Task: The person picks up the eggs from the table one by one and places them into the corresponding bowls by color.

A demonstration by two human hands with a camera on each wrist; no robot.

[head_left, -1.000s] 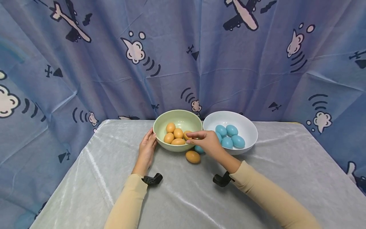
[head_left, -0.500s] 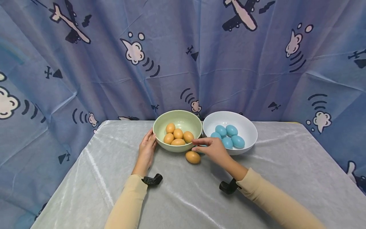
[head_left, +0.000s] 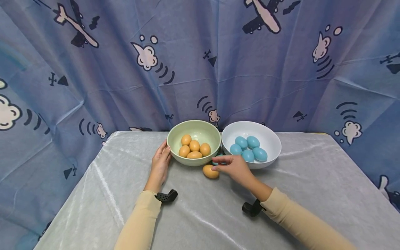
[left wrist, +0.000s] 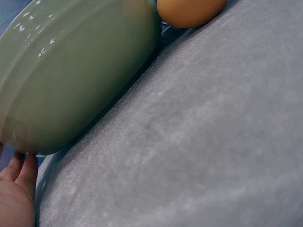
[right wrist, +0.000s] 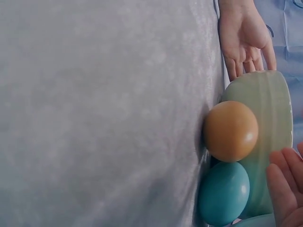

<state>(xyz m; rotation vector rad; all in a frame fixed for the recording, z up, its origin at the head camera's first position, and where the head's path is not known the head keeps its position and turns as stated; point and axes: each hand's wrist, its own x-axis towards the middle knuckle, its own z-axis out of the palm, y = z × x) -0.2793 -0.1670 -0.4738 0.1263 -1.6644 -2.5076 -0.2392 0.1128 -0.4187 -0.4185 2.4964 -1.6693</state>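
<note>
My left hand point(head_left: 160, 165) rests its straight fingers against the left side of a light green bowl point(head_left: 200, 129); the right wrist view shows those fingers touching its wall. Several orange eggs point(head_left: 194, 146) lie in this bowl. In front of it, on the cloth, are one orange egg point(right wrist: 231, 131) and one blue egg point(right wrist: 224, 194), side by side. My right hand point(head_left: 235, 169) hovers over these two, thumb and fingers apart and holding nothing. In the head view it covers most of the blue egg, and its thumb tip overlaps the orange one.
A white bowl point(head_left: 272, 140) with several blue eggs point(head_left: 260, 154) stands right beside the green bowl. Grey cloth point(head_left: 193, 222) covers the table. A blue patterned curtain point(head_left: 187, 69) hangs behind the table's back edge.
My right hand has drawn back from over the green bowl, down and to the right. An orange egg near its fingertips now lies in full view in that bowl. My left hand stays put.
</note>
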